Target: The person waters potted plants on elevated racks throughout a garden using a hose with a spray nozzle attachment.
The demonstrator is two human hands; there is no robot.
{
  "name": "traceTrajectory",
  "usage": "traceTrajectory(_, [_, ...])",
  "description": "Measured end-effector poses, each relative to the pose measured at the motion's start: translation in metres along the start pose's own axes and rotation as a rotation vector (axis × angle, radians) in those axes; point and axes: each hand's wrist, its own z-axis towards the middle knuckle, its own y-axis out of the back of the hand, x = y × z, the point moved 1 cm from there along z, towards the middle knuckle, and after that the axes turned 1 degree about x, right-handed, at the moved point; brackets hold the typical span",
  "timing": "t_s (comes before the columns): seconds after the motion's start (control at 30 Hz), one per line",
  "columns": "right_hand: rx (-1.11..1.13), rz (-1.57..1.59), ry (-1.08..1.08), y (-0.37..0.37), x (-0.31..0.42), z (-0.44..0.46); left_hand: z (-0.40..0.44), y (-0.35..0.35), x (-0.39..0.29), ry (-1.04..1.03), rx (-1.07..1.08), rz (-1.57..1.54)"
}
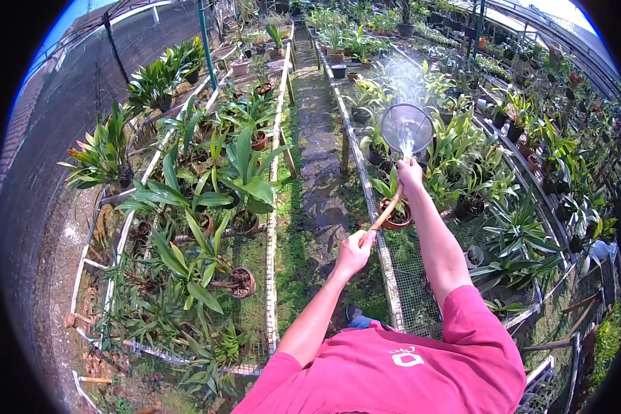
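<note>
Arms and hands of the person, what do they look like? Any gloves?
Short, bright pink sleeves cover the upper arms; below them the arms are bare. The hands are bare too, with no gloves. The matching pink shirt has a white squarish mark.

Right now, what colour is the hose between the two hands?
The hose is orange-tan; it shows in the head view.
</note>
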Motion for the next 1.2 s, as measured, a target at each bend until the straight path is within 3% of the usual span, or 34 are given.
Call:
traceTrajectory(0.27, [0.062, 0.128, 0.033, -0.021, 0.024, 0.085, 0.093, -0.016, -0.004, -0.025, -0.019, 0.051])
traceTrajectory(0.4, [-0.043, 0.079, 0.049, -0.020, 0.043, 0.128, 0.140, -0.023, -0.031, -0.013, -0.027, 0.067])
traceTrajectory(0.53, [0.064, 0.113, 0.023, -0.022, 0.040, 0.169, 0.167, -0.039, -0.035, -0.007, 0.043, 0.049])
traceTrajectory(0.9, [0.060, 0.167, 0.043, -0.022, 0.012, 0.193, 0.182, -0.057, -0.024, 0.108, 0.080, 0.047])
traceTrajectory(1.2, [-0.029, 0.180, 0.051, -0.026, 0.009, 0.186, 0.170, -0.049, -0.028, 0.064, 0.054, 0.064])
